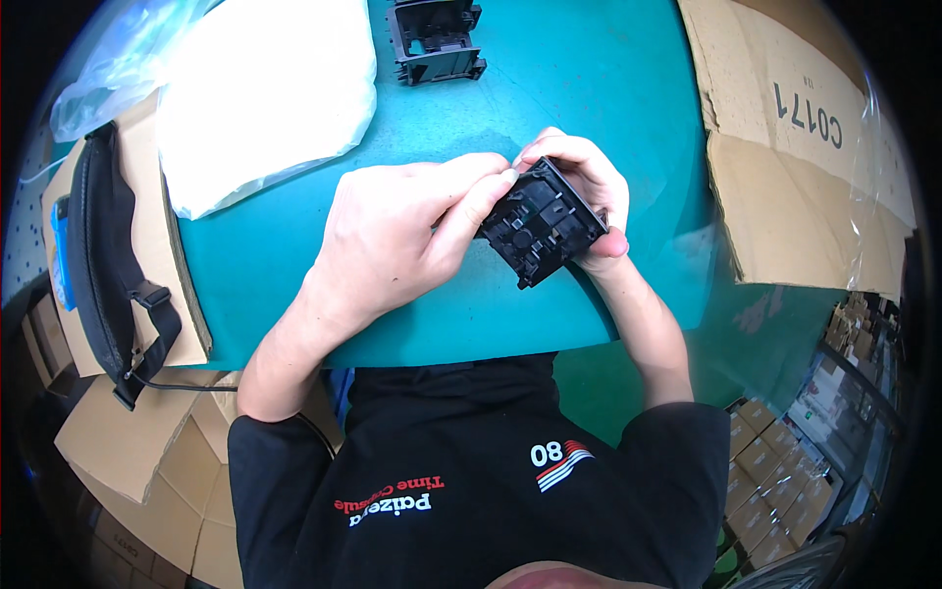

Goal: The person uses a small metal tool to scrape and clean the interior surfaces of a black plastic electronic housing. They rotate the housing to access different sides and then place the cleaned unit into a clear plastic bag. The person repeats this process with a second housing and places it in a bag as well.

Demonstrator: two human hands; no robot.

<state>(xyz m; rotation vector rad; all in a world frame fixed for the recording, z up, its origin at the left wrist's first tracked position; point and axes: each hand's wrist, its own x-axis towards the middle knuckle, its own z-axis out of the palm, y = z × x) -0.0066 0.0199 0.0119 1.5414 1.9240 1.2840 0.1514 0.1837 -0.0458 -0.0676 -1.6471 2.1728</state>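
Over the green table, a black moulded plastic housing [538, 224] with ribs and recesses is tilted between my two hands. My right hand [589, 182] is wrapped round its far and right sides, the thumb along the right edge. My left hand [402, 221] comes in from the left, thumb and index finger pinched together at the upper left corner of the housing. Whether a small part sits between those fingertips is hidden. Another black plastic housing [437, 44], similar in look, lies on the table at the far side.
A white plastic-wrapped bundle [270, 93] lies far left on the green table [628, 88]. Beside it, a black belt bag [108, 255] rests on cardboard. An opened cardboard box [785, 147] stands at the right edge. Stacked cartons [775, 481] show at lower right, and an open carton [147, 461] at lower left.
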